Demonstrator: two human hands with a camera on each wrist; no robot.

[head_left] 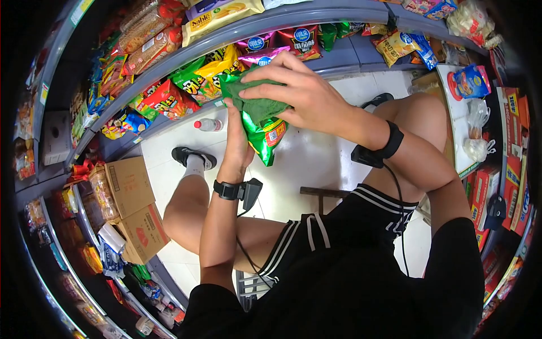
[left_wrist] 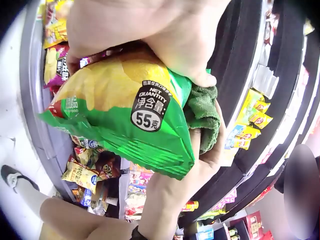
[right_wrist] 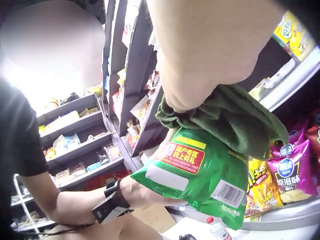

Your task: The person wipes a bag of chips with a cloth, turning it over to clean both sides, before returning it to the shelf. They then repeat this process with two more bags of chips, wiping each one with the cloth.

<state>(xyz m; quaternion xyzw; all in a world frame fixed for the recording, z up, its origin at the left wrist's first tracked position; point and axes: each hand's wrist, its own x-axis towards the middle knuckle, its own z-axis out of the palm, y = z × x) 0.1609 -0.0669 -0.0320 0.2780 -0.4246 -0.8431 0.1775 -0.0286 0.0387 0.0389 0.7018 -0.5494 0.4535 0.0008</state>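
A green bag of potato chips (head_left: 264,141) is held up in front of the shelf by my left hand (head_left: 237,133), whose thumb lies along its near side. In the left wrist view the bag (left_wrist: 115,112) shows a yellow chip picture and a 55-gram mark. My right hand (head_left: 310,96) holds a dark green cloth (head_left: 261,104) against the bag, its fingers bent over the fabric. The cloth (right_wrist: 225,120) drapes across the bag's upper part in the right wrist view, above a barcode and a red label. Part of the left hand is hidden behind the bag.
A shelf edge (head_left: 169,70) with several snack bags runs across the front. A bottle with a red cap (head_left: 208,124) stands on the floor below it. Cardboard boxes (head_left: 132,189) are stacked at left, and red boxes (head_left: 511,158) line the right side.
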